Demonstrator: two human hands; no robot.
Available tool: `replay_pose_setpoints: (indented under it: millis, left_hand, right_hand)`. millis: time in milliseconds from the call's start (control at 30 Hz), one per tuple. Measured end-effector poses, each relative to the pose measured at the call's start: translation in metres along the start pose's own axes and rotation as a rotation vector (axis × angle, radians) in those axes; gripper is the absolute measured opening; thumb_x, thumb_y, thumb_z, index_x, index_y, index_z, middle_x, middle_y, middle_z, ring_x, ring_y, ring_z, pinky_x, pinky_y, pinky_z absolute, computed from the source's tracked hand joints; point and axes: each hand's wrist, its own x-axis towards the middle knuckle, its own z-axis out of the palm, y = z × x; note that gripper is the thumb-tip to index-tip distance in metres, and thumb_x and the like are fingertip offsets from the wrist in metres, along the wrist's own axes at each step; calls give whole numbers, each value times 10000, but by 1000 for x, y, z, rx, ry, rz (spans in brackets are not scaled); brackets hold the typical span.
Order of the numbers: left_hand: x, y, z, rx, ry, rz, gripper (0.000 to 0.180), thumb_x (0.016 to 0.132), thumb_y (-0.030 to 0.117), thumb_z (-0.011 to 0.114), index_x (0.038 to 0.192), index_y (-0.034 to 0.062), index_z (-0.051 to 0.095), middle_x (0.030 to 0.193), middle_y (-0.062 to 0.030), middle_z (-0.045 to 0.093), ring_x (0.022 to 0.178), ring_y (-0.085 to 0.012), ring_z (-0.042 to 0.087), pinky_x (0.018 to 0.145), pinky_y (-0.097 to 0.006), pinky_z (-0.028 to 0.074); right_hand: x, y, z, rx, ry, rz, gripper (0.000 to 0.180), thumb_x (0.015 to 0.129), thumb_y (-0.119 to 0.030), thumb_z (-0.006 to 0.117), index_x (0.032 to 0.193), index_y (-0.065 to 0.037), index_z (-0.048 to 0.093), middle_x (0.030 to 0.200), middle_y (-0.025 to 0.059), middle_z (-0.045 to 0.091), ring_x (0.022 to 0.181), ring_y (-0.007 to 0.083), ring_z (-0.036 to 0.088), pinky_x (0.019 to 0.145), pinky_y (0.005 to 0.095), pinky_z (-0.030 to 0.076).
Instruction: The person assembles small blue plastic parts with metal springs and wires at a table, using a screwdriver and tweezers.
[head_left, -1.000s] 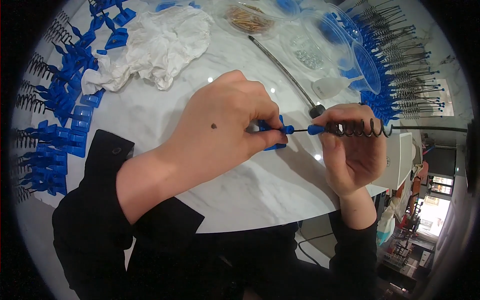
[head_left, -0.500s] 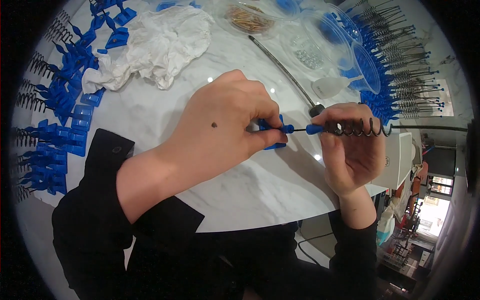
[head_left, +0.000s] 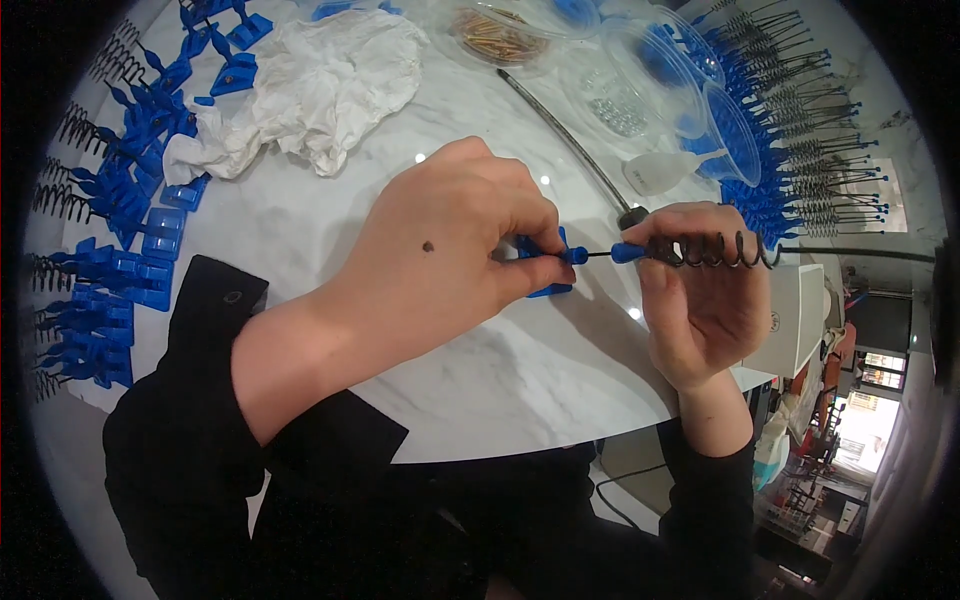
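Wears black long sleeves [head_left: 180, 440]; flares into a loose, spread cuff [head_left: 340, 430] behind the left hand [head_left: 440, 230], with a round button [head_left: 232, 297] on one flap; shows a small dark spot [head_left: 428, 246] on that hand's back; ends behind the right hand [head_left: 708, 310]

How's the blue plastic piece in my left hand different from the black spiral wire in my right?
The blue plastic piece looks blocky; the black spiral wire is coiled. The piece is partly covered by the left hand, while several wire loops show at the right hand. Both are held, roughly in line.
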Motion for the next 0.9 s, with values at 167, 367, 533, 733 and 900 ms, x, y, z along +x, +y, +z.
replay_pose_setpoints:
  millis: [167, 367, 533, 733, 900]
  left_hand:
    - [-1, 0, 0, -6, 8, 2, 145, 662, 100, 810, 759, 86, 704, 820, -1, 682, 792, -191, 577, 692, -313, 463]
    - [-1, -1, 1, -17, 21, -2, 151, 657, 82, 808, 769, 88, 708, 818, 0, 678, 794, -191, 577, 700, -311, 468]
    - [-1, 0, 0, -9, 5, -1, 153, 654, 80, 808, 768, 86, 706, 817, -1, 674, 802, -192, 576, 695, -313, 468]
    - [-2, -1, 0, -1, 31, 21, 152, 657, 82, 807, 764, 78, 700, 810, -4, 670, 793, -194, 572, 690, -314, 464]
    - [-2, -1, 0, -5, 21, 11, 151, 658, 77, 805, 761, 75, 696, 807, -3, 668, 787, -193, 571, 684, -312, 463]
  right_hand:
    - [2, -1, 2, -9, -11, -28, 292, 843, 122, 550, 1124, 109, 474, 1053, 215, 555, 911, 274, 615, 781, 337, 523]
    - [1, -1, 1, -9, -34, 6, 309, 834, 128, 552, 1131, 103, 470, 1068, 223, 558, 918, 279, 619, 799, 343, 523]
    - [2, -3, 2, -19, -43, 35, 303, 836, 124, 554, 1129, 108, 475, 1069, 221, 560, 927, 274, 623, 813, 341, 521]
    - [3, -3, 2, -86, -93, 33, 302, 829, 131, 569, 1120, 106, 494, 1074, 211, 568, 935, 257, 634, 815, 325, 517]
    - [1, -2, 4, -50, -71, 42, 311, 825, 135, 570, 1126, 106, 496, 1077, 211, 569, 932, 259, 635, 809, 326, 515]
